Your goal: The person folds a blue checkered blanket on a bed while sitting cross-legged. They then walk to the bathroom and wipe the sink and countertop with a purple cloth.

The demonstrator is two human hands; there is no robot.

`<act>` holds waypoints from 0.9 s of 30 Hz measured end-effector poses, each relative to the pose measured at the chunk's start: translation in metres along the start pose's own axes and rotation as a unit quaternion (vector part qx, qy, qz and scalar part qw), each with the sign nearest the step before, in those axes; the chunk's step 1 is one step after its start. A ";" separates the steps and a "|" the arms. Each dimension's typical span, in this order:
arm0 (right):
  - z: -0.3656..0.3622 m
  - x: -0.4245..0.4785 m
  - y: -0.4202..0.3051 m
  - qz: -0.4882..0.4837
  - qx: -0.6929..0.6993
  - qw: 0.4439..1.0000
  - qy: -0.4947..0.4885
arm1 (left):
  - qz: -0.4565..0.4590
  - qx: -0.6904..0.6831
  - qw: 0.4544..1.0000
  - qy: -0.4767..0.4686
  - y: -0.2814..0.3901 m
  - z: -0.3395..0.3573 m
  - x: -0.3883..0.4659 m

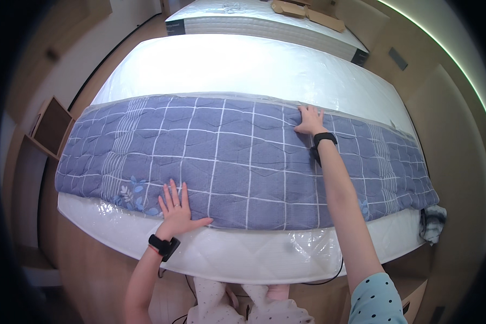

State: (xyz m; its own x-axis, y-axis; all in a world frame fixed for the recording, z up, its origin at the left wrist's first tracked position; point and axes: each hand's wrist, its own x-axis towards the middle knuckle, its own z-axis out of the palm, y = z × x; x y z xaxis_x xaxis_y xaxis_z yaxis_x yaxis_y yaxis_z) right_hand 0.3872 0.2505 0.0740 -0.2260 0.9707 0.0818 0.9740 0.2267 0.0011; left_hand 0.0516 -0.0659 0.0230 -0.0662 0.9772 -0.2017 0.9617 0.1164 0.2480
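A blue-grey quilted blanket (pixel 231 162) with white check lines lies folded in a wide band across a mattress (pixel 227 60) wrapped in clear plastic. Near the blanket's front edge, left of centre, my left hand (pixel 178 214) rests flat with its fingers spread. Farther away and to the right, my right hand (pixel 311 120) lies on the blanket close to its far edge, fingers apart. Neither hand grips anything that I can see. Blue and white leaf prints mark the blanket's front left part. Black bands with small devices are on both wrists.
Beyond this bed stands another plastic-wrapped mattress (pixel 267 32) with cardboard pieces (pixel 326 20) on it. A striped cloth (pixel 432 223) hangs at the right front corner. Wooden shelving (pixel 50 125) stands at left, a panelled wall at right. Black cables (pixel 328 279) run by the front edge.
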 end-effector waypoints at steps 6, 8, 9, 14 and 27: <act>-0.028 -0.102 -0.002 -0.205 -0.010 0.956 0.210 | -0.011 -0.024 1.000 -0.002 0.005 0.004 0.006; -0.047 -0.185 -0.020 -0.212 0.044 0.959 0.185 | -0.023 -0.025 0.999 0.014 0.001 0.001 -0.001; -0.050 -0.229 -0.028 -0.206 0.076 0.966 0.137 | -0.027 -0.026 0.999 0.024 -0.002 0.001 -0.003; -0.048 -0.437 -0.055 -0.170 0.276 0.945 -0.054 | -0.012 0.058 0.990 0.131 0.000 0.006 -0.035; -0.037 -0.567 0.138 0.431 0.105 0.859 0.254 | -0.456 -0.504 0.588 0.439 -0.246 0.068 -0.257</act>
State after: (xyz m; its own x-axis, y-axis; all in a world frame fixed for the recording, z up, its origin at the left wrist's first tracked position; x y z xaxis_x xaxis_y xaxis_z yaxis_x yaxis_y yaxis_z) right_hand 0.6505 -0.2714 0.0650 0.6666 0.6373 0.3867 0.7391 -0.4975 -0.4542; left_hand -0.1501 -0.3580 -0.0509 -0.9690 0.0918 -0.2295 -0.1966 0.2767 0.9406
